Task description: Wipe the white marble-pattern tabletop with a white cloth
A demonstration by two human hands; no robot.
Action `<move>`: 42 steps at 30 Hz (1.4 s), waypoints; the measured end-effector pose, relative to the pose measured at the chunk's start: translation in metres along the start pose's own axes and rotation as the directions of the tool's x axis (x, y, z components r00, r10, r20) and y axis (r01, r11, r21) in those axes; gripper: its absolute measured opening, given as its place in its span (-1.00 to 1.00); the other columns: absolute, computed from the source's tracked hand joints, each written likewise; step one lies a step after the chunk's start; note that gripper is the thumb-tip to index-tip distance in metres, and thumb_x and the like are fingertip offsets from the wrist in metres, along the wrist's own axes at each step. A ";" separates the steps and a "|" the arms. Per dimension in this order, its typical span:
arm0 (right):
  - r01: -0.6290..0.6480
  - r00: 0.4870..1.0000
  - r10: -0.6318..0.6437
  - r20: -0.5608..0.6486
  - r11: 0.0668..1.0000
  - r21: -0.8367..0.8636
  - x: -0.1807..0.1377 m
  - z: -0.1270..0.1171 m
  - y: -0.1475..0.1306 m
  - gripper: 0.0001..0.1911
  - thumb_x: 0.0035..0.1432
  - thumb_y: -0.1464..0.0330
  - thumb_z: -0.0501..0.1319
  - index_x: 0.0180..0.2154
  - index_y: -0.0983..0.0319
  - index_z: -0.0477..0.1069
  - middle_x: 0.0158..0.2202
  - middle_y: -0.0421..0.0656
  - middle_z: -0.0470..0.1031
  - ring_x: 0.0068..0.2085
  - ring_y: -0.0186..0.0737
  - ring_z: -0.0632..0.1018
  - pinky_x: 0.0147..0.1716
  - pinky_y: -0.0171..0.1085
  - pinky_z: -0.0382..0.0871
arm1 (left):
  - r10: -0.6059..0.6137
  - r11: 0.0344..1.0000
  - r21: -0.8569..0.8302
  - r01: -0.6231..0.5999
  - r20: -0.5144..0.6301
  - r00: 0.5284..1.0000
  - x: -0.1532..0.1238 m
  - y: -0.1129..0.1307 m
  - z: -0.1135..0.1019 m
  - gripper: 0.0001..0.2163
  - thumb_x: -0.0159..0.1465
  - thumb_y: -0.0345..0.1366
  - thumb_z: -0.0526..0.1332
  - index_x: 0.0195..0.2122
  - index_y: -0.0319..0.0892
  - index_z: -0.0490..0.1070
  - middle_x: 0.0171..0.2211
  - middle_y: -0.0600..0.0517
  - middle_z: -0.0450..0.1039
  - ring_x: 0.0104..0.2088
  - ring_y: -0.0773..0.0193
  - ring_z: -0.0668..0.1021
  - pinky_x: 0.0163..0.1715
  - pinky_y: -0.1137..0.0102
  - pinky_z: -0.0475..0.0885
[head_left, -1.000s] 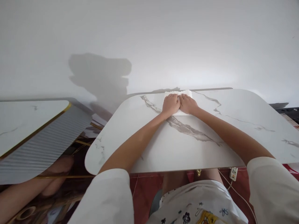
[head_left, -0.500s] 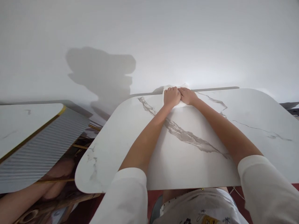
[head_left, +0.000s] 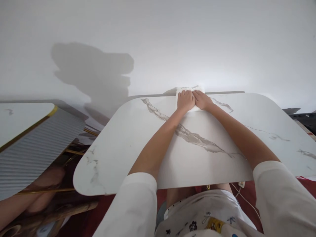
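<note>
Near the far edge of a white marble-patterned table (head_left: pixel 138 131), both arms stretch forward over a white cloth (head_left: pixel 179 93), possibly a paper wipe. My left hand (head_left: pixel 186 100) presses down on it with fingers curled over it. Right beside it, my right hand (head_left: pixel 202 100) also bears on the cloth, fingers bent and touching the left hand. The cloth's far edge stands up a little against the wall. What lies beneath the palms is hidden.
A pale wall (head_left: pixel 158 42) rises directly behind the table, with a large shadow at left. Another marble-topped table with a ribbed grey side (head_left: pixel 44 141) stands at left, a person's bare leg (head_left: pixel 46 187) below it. A white cable (head_left: pixel 248 199) hangs under the near edge.
Both hands have slid a short way to the right along the table's far edge with the cloth. The view has turned slightly to the right.
</note>
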State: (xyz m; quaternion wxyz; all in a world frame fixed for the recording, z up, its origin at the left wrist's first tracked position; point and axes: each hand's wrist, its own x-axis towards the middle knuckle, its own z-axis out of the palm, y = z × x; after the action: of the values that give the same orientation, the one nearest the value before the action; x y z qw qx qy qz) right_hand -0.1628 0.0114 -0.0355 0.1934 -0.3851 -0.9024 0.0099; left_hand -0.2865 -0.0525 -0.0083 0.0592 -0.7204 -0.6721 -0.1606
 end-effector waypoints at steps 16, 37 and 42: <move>-0.164 0.980 0.172 0.105 0.983 -0.081 -0.093 -0.040 -0.096 -0.43 0.35 0.36 -0.16 0.30 0.46 0.13 0.36 0.14 0.15 0.35 0.07 0.17 0.29 -0.01 0.07 | 0.111 0.993 -0.051 -0.110 0.027 0.993 -0.095 0.012 -0.033 -0.68 0.34 -0.38 -0.09 0.03 -0.20 0.32 0.09 -0.20 0.40 0.17 -0.02 0.34 0.16 0.13 0.19; -0.154 0.987 0.157 0.024 0.983 -0.103 -0.244 -0.069 -0.178 -0.39 0.29 0.35 -0.11 0.33 0.36 0.14 0.35 0.11 0.19 0.35 0.11 0.21 0.24 0.16 0.21 | 0.158 0.982 -0.123 -0.142 0.126 0.979 -0.239 0.062 -0.075 -0.53 0.31 -0.30 -0.04 0.24 -0.16 0.23 0.28 -0.14 0.28 0.31 -0.11 0.23 0.26 -0.04 0.13; -0.158 0.986 0.164 0.022 0.975 -0.155 -0.249 -0.074 -0.149 -0.39 0.30 0.33 -0.11 0.31 0.42 0.15 0.34 0.14 0.20 0.34 0.11 0.23 0.24 0.14 0.22 | 0.200 0.974 -0.138 -0.181 0.139 0.970 -0.220 0.084 -0.069 -0.57 0.32 -0.32 -0.02 0.21 -0.21 0.27 0.28 -0.17 0.27 0.31 -0.12 0.23 0.27 -0.04 0.11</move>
State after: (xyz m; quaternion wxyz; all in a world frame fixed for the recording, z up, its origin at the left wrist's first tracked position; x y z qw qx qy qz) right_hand -0.0826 -0.2773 -0.0268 0.1460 -0.4703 -0.8696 -0.0368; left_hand -0.2239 -0.2900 -0.0007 -0.0222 -0.7941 -0.5910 -0.1404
